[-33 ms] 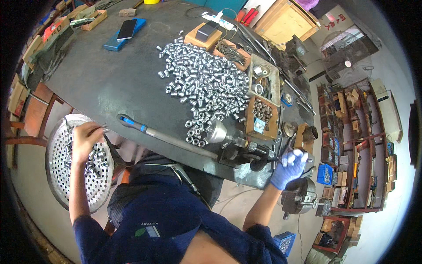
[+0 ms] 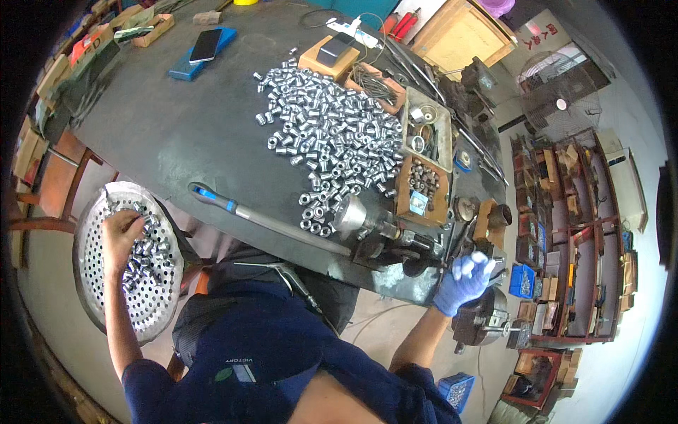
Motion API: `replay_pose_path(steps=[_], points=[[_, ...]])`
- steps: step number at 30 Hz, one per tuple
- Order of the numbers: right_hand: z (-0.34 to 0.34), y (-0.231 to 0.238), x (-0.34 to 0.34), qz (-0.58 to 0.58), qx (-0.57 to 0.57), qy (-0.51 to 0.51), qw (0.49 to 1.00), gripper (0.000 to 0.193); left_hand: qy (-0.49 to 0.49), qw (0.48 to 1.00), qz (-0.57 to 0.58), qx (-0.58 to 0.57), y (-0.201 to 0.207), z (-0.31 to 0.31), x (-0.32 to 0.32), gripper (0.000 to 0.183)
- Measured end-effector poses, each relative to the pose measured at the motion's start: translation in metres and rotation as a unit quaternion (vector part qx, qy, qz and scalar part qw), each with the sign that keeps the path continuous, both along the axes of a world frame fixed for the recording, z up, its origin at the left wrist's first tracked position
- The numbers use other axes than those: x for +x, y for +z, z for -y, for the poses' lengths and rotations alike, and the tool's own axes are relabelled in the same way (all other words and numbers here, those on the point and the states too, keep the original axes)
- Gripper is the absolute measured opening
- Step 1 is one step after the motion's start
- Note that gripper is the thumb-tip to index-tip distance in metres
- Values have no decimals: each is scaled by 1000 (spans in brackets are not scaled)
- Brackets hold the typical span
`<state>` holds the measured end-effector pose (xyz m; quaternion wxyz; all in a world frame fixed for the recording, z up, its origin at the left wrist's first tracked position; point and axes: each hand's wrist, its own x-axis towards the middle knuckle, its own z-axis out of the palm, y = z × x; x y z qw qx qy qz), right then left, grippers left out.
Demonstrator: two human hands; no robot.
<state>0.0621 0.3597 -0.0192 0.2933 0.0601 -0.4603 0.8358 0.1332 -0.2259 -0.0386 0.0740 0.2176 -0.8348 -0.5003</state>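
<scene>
Fittings (image 2: 146,251): silvery, shiny, hollow. Perforated tray (image 2: 93,272) holds some; box (image 2: 425,218) holds darker parts (image 2: 424,175). Left hand (image 2: 121,234) curled over tray, right hand (image 2: 462,284) gloved; cannot tell either grip.

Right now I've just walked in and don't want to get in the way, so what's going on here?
A person's bare left hand is at the small metal fittings on a round perforated tray; whether it holds one is unclear. The gloved right hand, fingers curled, is beside a dark metal fixture; I can't see whether it holds anything. A big pile of similar fittings lies on the dark table.
</scene>
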Motion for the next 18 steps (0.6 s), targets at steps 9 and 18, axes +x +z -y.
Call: replay_pose_path(steps=[9, 18], points=[[-25, -79, 38, 116, -122, 155, 974, 18, -114, 969, -62, -211, -5, -62, -44, 24], [-7, -100, -10, 201, -114, 26, 973, 26, -393, 868, -61, -297, -43, -229, -156, 26]])
